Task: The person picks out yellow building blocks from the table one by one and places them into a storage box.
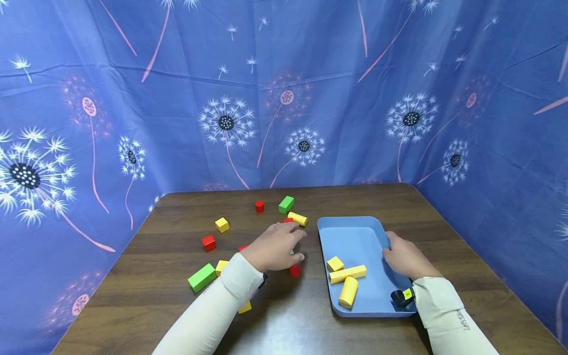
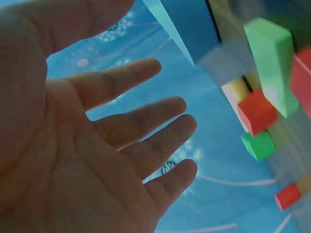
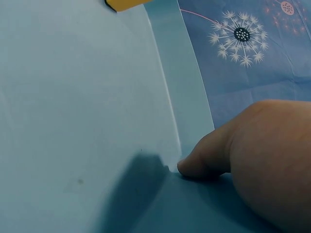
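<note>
My left hand (image 1: 277,246) hovers over the table with fingers spread and nothing in its palm; in the left wrist view its fingers are straight. Close to its fingertips lies a yellow cylinder (image 1: 298,218), and a red cylinder (image 1: 295,270) sits below the thumb. The hand partly hides some red and green blocks. My right hand (image 1: 408,256) grips the right rim of a blue tray (image 1: 364,241), its thumb (image 3: 194,162) pressing the inner wall in the right wrist view. Inside the tray are a yellow cube (image 1: 335,264), a yellow bar (image 1: 355,272) and a yellow cylinder (image 1: 348,292).
Scattered left of the tray are a long green block (image 1: 202,278), a red cube (image 1: 209,242), a yellow cube (image 1: 222,225), a red cylinder (image 1: 259,206) and a green block (image 1: 286,204). A blue dandelion-print curtain (image 1: 177,123) hangs behind the wooden table (image 1: 146,305).
</note>
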Tool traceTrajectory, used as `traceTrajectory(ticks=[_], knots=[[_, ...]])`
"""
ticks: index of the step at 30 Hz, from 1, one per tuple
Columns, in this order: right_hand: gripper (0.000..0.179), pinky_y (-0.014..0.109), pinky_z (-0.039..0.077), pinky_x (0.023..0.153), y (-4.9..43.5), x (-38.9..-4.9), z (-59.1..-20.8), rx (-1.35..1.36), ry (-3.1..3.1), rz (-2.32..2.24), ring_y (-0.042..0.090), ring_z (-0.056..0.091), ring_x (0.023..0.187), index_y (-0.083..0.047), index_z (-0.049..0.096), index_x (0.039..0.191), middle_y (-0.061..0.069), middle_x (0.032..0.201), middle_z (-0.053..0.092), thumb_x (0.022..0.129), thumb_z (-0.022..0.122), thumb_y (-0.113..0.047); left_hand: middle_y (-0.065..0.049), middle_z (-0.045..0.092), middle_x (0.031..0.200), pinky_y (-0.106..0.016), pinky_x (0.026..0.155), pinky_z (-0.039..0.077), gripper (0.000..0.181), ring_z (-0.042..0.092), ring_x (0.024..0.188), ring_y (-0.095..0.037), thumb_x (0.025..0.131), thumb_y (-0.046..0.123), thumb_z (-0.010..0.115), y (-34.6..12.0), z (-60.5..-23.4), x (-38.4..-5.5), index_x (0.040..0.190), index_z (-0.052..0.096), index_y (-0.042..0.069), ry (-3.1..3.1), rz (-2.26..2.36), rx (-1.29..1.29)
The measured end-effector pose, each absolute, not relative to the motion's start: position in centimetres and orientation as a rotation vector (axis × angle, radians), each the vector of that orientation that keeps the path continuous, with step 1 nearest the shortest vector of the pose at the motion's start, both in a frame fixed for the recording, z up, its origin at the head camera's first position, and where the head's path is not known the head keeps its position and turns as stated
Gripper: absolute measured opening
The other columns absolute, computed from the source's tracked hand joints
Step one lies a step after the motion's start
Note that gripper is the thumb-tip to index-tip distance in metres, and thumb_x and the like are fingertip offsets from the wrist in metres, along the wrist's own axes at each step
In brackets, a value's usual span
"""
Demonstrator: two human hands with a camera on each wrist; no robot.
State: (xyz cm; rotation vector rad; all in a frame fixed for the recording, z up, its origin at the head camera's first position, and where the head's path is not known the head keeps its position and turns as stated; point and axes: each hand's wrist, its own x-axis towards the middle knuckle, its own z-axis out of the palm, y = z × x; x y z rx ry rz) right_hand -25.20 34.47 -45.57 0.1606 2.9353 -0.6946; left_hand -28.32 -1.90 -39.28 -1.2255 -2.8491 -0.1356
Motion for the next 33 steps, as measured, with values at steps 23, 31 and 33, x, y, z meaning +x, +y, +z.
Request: traceTrajectory(ticks=[23,31,33], knots=[[0.061,0.069,0.048,0.097,34.7,-24.6,-45.9,0.19,2.908,-0.722,0.057,0.05,0.132,0.012,0.024,0.155,0.039,0.15,0.041,0.105,0.043,-0.017,-0.019,0.044,0.159,-0.057,0.125,0.026,0.061,0.036,0.152,-0.037,0.096,0.037,0.072,-6.6,-40.1,-31.2,0.15,0.054,0.012,-3.017,-0.263,-0.986],[0.062,0.07,0.047,0.098,34.2,-24.9,-45.4,0.206,2.9,-0.719,0.058,0.048,0.134,0.011,0.022,0.157,0.04,0.152,0.039,0.105,0.042,-0.018,-0.021,0.041,0.161,-0.057,0.125,0.025,0.066,0.033,0.153,-0.039,0.095,0.04,0.073,-7.3,-40.0,-31.4,0.15,0.053,0.011,-3.069,-0.302,-0.887],[0.062,0.07,0.047,0.098,34.2,-25.0,-45.4,0.199,2.909,-0.713,0.058,0.048,0.133,0.011,0.023,0.156,0.04,0.151,0.04,0.105,0.042,-0.017,-0.023,0.041,0.16,-0.057,0.124,0.027,0.067,0.035,0.152,-0.042,0.094,0.041,0.073,-7.6,-40.1,-31.5,0.15,0.053,0.009,-3.076,-0.304,-0.849]])
